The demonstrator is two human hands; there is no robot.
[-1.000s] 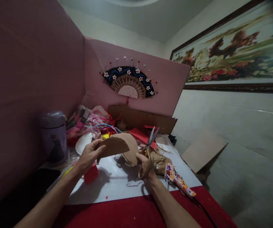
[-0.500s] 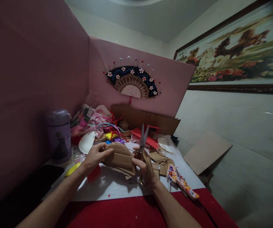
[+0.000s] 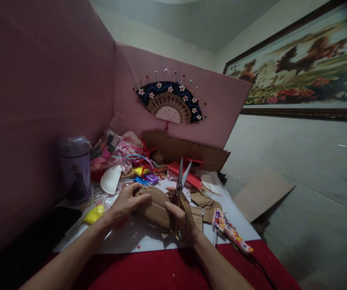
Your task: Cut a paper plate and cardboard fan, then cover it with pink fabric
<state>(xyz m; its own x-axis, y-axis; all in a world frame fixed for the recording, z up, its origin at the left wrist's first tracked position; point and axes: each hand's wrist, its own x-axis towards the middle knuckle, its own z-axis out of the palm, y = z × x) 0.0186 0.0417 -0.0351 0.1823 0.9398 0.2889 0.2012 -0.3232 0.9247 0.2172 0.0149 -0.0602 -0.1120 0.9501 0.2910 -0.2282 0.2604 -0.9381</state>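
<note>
My left hand (image 3: 130, 203) is closed on the left end of a piece of brown corrugated cardboard (image 3: 155, 207), its thumb lying on the face. The cardboard is tilted over the white sheet (image 3: 115, 245) and has a curved upper edge. In my right hand (image 3: 182, 219) I hold a pair of scissors (image 3: 180, 183) with brass-coloured handles, blades apart and pointing up, away from the cardboard. The right thumb also presses on the cardboard's right end. Fingers behind the cardboard are hidden.
A glue gun with flowered covering (image 3: 230, 231) lies at the right, its cord trailing forward. Cardboard scraps and twine (image 3: 206, 203) lie beyond it. A purple flask (image 3: 75, 169) stands at the left near yellow clay (image 3: 94, 214). A decorated fan (image 3: 169, 100) hangs on the pink panel (image 3: 215, 112).
The cardboard has turned and bent between my hands, with its face showing more rounded. My left hand has shifted slightly right. The scissors stay upright with their blades apart.
</note>
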